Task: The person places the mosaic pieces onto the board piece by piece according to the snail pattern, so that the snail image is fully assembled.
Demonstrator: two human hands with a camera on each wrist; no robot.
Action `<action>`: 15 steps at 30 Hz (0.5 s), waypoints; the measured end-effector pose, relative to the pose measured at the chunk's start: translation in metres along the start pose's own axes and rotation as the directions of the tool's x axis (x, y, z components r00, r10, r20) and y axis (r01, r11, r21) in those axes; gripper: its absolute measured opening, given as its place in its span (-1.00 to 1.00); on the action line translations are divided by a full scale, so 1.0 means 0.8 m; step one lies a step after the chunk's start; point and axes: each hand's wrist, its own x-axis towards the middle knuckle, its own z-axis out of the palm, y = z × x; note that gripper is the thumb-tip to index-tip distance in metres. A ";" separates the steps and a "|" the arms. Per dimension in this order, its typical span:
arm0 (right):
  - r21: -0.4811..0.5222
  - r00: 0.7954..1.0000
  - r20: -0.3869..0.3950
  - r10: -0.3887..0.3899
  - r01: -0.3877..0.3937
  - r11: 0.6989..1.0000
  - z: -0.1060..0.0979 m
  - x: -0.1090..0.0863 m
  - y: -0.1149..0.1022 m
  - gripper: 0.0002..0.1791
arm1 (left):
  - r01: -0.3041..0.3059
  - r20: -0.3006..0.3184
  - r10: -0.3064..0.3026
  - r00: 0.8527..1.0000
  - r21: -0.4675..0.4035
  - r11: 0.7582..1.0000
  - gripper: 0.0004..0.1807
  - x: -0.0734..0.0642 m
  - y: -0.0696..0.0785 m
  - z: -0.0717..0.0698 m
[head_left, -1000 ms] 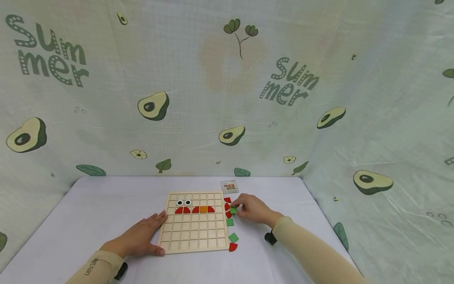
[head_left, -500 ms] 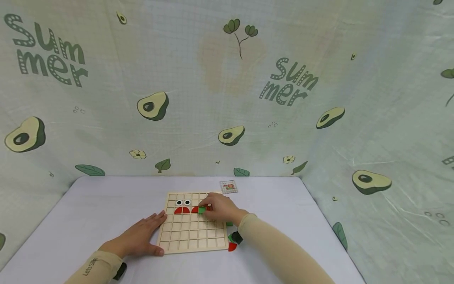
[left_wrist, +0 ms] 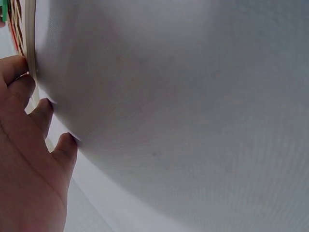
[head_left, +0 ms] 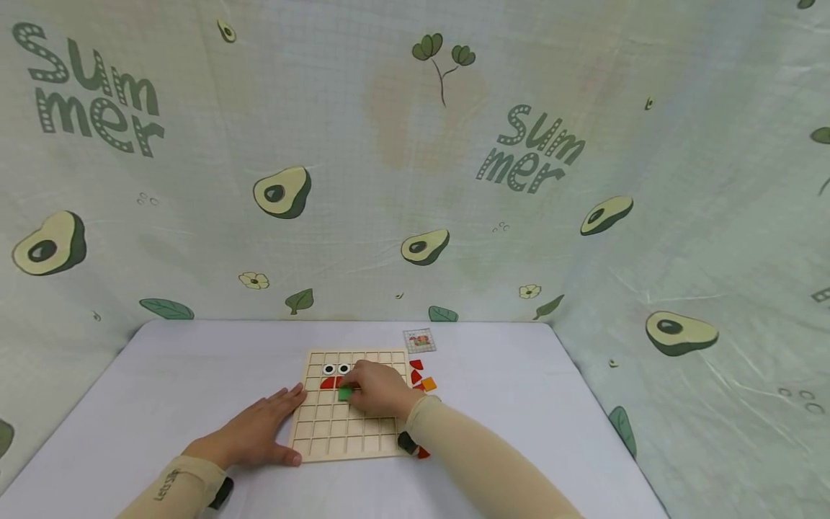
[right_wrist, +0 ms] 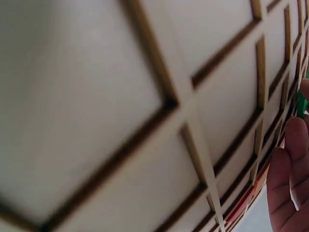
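Observation:
A wooden grid board [head_left: 324, 447] lies on the table. My right hand [head_left: 382, 389] is over it, pinching a green square tile [head_left: 344, 394] just below two red quarter-round tiles [head_left: 327, 383]. Two eye tiles [head_left: 329, 369] sit in the row above. In the right wrist view the fingers hold the green tile [right_wrist: 301, 104] at the right edge; red [right_wrist: 239, 205] and orange tiles [right_wrist: 261, 179] show further along the grid. Whether the held tile touches its cell cannot be told. My left hand [head_left: 256, 429] rests at the board's left edge, fingers extended, thumb near the lower corner.
Right of the board lie loose red tiles [head_left: 416, 376] and an orange square tile [head_left: 429, 383]. A small picture card [head_left: 419, 340] lies beyond them. My right forearm covers other loose pieces. A patterned cloth [head_left: 350, 288] hangs behind the table.
My right hand took the green tile from the loose pieces right of the board and carried it left over the grid. The loose orange tile is now uncovered. My left hand has stayed put.

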 end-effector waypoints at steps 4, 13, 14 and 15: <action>-0.017 1.000 0.008 -0.008 0.008 1.000 -0.001 0.000 -0.005 -0.68 | -0.011 -0.009 0.011 1.000 0.001 1.000 0.29 0.000 -0.001 0.001; -0.045 1.000 0.013 -0.004 0.005 0.999 -0.003 -0.002 -0.012 -0.73 | -0.001 -0.009 0.001 1.000 -0.006 1.000 0.29 -0.001 0.000 0.001; -0.048 1.000 0.013 -0.004 0.004 0.999 -0.003 -0.001 -0.012 -0.73 | 0.000 -0.009 0.000 1.000 -0.008 1.000 0.29 -0.001 0.000 0.000; -0.052 1.000 0.013 -0.004 0.004 0.999 -0.003 -0.001 -0.012 -0.74 | -0.001 -0.009 0.001 1.000 -0.009 1.000 0.29 -0.001 0.001 0.000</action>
